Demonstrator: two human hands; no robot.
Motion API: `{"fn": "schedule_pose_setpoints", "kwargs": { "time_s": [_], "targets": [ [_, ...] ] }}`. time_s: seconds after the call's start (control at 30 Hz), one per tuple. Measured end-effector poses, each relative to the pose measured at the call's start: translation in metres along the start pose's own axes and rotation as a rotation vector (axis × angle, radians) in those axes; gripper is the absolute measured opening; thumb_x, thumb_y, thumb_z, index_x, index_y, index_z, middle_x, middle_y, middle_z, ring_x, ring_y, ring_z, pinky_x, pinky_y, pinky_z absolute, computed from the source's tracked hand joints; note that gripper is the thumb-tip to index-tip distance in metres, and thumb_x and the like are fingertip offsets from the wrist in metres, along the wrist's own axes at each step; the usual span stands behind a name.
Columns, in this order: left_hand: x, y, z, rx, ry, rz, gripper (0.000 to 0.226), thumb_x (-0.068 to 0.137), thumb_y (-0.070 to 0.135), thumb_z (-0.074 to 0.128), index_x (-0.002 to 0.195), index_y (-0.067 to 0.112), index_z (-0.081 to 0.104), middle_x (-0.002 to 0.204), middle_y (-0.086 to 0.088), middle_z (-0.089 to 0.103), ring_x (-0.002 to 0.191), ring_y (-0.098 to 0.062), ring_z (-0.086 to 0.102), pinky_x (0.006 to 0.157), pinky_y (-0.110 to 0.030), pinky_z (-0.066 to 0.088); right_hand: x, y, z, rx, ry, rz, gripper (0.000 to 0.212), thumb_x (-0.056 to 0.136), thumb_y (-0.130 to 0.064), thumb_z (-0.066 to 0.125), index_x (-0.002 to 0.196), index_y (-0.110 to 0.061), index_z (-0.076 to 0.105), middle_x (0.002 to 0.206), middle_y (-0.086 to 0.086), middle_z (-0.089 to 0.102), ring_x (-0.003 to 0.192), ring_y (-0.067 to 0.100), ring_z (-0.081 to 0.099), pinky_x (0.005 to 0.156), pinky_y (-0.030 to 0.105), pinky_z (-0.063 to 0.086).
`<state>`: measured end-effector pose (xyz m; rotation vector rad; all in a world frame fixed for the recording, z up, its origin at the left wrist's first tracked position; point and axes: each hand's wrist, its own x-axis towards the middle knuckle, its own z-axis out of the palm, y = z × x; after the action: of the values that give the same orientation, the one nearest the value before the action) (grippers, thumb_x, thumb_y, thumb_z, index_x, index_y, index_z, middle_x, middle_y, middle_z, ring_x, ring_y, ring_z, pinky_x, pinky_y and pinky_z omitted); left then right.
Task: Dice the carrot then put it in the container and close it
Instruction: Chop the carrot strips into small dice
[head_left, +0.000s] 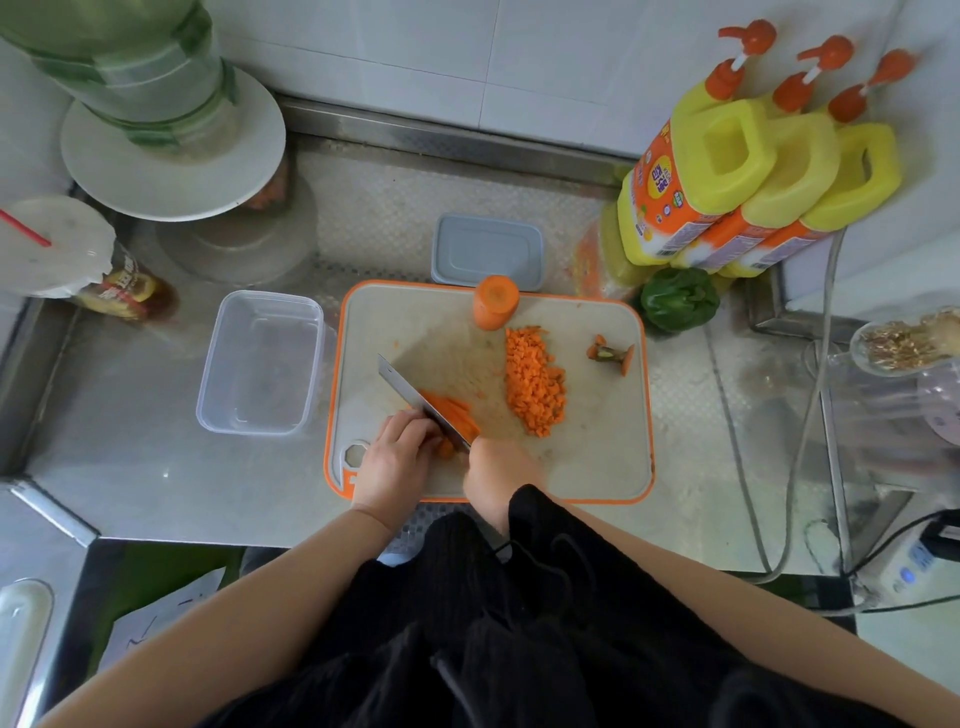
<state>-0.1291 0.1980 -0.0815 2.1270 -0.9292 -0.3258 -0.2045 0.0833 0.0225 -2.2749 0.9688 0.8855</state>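
A big metal counter (156, 447) is lying under everything. On it, a cutting board (597, 467) with an orange edge is sitting under both hands. The clear container (260, 364) is standing open, off to the left of the left hand, beside the board. Its gray lid (485, 252) is lying far past the hands, behind the board.

The left hand (397, 457) is curling its fingers down on the carrot strips (452, 410) and holding them in place. The right hand (498, 467) is wrapping tight around the knife (415, 400) handle, just beside the left hand. The blade is pointing up and left from that grip, lying across the strips.

A pile of diced carrot (535, 384) is sitting to the right of the knife. A thick carrot chunk (495, 303) is standing past the pile. The small carrot top (613, 354) is lying far right.
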Motion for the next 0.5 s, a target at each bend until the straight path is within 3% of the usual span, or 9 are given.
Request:
{"fn": "schedule_pose_setpoints", "kwargs": {
  "time_s": [0.13,0.3,0.5],
  "targets": [
    [0.0,0.0,-0.001,-0.015,-0.011,0.0,0.03,0.091,0.026,0.047,0.09,0.006,0.069,0.099,-0.005,0.062,0.093,-0.017,0.053,0.077,-0.035,0.051,0.003,0.005,0.002,0.047,-0.002,0.005,0.02,0.095,-0.009,0.044,0.111,-0.006,0.056,0.11,0.013,0.063,0.101,0.031,0.061,0.075,0.031,0.043],
    [-0.004,0.003,-0.005,-0.025,-0.024,-0.021,0.03,0.092,0.03,0.045,0.091,0.01,0.068,0.102,-0.001,0.06,0.097,-0.016,0.053,0.079,-0.036,0.051,0.01,0.012,0.001,0.103,-0.016,-0.016,0.025,0.101,-0.033,0.041,0.095,-0.011,0.052,0.087,0.007,0.054,0.08,0.026,0.053,0.067,0.031,0.037],
    [-0.005,0.004,-0.007,-0.017,-0.053,-0.026,0.034,0.092,0.035,0.045,0.093,0.01,0.069,0.103,-0.001,0.06,0.099,-0.016,0.053,0.082,-0.034,0.049,0.007,0.013,-0.001,0.089,0.007,-0.039,0.03,0.102,-0.033,0.04,0.101,-0.008,0.057,0.086,0.007,0.056,0.078,0.025,0.053,0.066,0.031,0.038]
  ]
}}
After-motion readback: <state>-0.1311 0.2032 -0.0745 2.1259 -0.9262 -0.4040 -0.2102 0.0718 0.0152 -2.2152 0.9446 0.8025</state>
